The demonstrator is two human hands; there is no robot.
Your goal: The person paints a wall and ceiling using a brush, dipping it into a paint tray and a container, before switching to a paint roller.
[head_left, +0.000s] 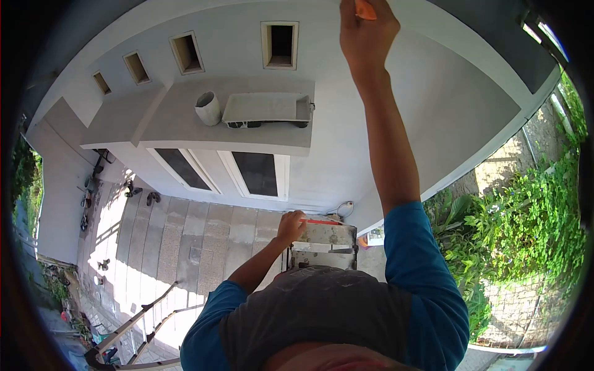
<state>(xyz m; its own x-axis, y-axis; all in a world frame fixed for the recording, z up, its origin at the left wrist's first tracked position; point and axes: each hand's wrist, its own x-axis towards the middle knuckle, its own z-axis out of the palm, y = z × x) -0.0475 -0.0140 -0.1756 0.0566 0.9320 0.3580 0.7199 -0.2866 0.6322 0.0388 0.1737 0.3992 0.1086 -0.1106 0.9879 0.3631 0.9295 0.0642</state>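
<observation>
My right hand [370,34] is raised high against the pale wall at the top of the view. Its fingers are wrapped round an orange handle [365,10]; the rest of that tool is cut off by the frame edge. Low in front of my body, my left hand [291,227] is closed on the top of a paint-spattered stepladder [328,234]. A thin red strip [322,222] runs along the ladder top beside my fingers. My torso hides the lower ladder.
On a wall ledge [179,127] stand a white paint tray [263,110] and a pale cylindrical tub [208,109]. Several square openings [280,45] pierce the wall above. Far below lies a tiled floor [185,241] with a metal railing [130,321]. Green plants [513,229] grow at right.
</observation>
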